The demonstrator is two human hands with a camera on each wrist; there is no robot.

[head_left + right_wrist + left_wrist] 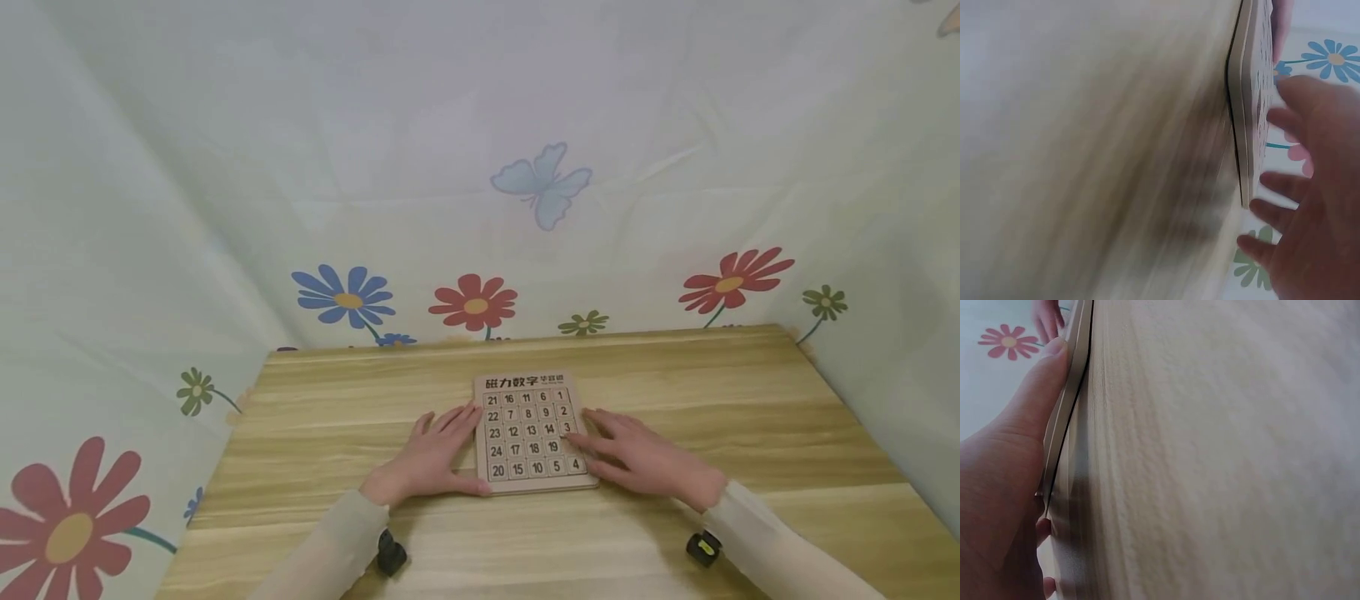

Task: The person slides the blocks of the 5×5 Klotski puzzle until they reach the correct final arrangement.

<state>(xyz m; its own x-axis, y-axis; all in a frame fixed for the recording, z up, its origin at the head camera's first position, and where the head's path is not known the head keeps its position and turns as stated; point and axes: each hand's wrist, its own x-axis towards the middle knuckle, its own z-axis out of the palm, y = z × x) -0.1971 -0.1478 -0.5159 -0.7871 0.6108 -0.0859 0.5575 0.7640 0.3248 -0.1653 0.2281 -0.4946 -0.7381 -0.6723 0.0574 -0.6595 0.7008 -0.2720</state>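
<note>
A wooden number slide puzzle (pixel 536 485) lies flat on the table, with rows of numbered square tiles and black Chinese lettering along its top. The gap in the grid is right of the 19 tile (pixel 553 447), under the 3 tile (pixel 567 427). My left hand (pixel 431 458) rests against the puzzle's left side, thumb at the lower left corner and fingers extended along the edge. In the left wrist view the thumb (pixel 1038 394) lies along the frame. My right hand (pixel 645 454) is spread at the right side, a fingertip reaching over the frame to the 3 tile's lower edge.
The wood-grain table (pixel 360 400) extends around the puzzle. Behind it hangs a pale cloth (pixel 420 208) printed with flowers and a butterfly. A dark wrist device (pixel 390 552) is on the left wrist and another (pixel 703 548) on the right.
</note>
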